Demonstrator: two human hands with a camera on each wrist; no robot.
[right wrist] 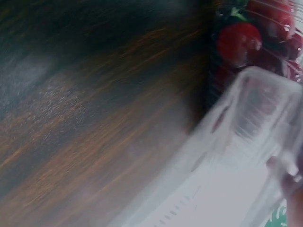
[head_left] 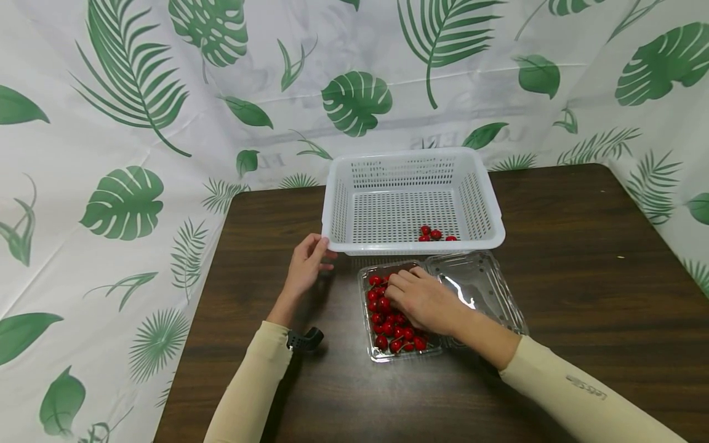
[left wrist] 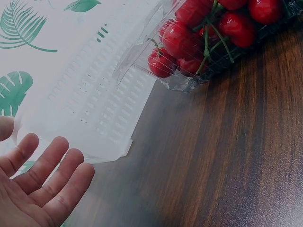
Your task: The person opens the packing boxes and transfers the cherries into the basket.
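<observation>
My left hand (head_left: pixel 304 267) touches the near left corner of a white perforated plastic basket (head_left: pixel 407 247) with the thumb on its rim. In the left wrist view the fingers of that hand (left wrist: pixel 45 184) stand loosely extended beside the basket wall (left wrist: pixel 102 94). My right hand (head_left: pixel 423 299) reaches into a clear plastic clamshell box (head_left: pixel 365 320) of red cherries (head_left: pixel 384 305), fingers bent down among the fruit. Its fingertips are hidden, so I cannot tell whether they hold a cherry. Several cherries (head_left: pixel 436 234) lie in the basket's near right part.
The clamshell's clear lid (head_left: pixel 482 280) lies folded open to the right, under the right forearm. All stands on a dark wood-grain table (head_left: pixel 570 246). A leaf-patterned white cloth (head_left: pixel 249 74) hangs behind it. A black band (head_left: pixel 304 339) is on the left wrist.
</observation>
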